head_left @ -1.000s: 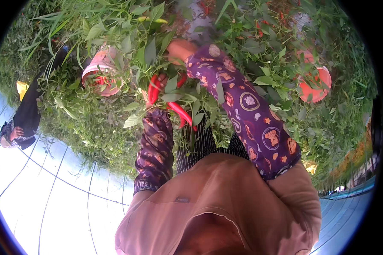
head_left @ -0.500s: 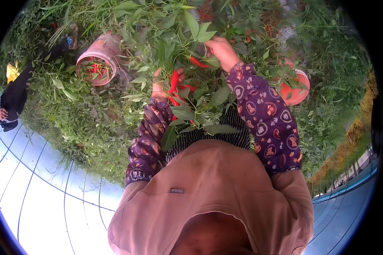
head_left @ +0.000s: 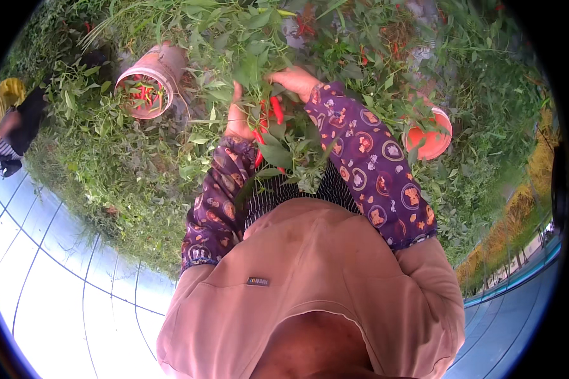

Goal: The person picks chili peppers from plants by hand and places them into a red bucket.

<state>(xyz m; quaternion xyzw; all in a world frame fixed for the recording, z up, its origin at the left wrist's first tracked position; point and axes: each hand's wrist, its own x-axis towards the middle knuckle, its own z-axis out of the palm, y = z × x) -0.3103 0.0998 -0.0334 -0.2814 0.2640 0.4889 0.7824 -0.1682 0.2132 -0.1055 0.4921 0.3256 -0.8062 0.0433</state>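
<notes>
Both my hands are among the leaves of a chili pepper plant in front of me. My left hand reaches up on its left side with the thumb raised; leaves hide the other fingers. Beside that hand hang red chili peppers, some partly behind leaves. My right hand comes in from the right, just above the peppers. Its fingers are closed together, their tips at the foliage near my left thumb; what they pinch is hidden.
A whitish bucket lies tipped at the left, with red chili peppers inside. An orange-red bucket stands among plants at the right. Another person is at the far left, near a yellow item. Dense pepper plants surround me.
My right hand has moved left, from a leafy stem toward my left hand. The left thumb now points up. The person at the far left has shifted.
</notes>
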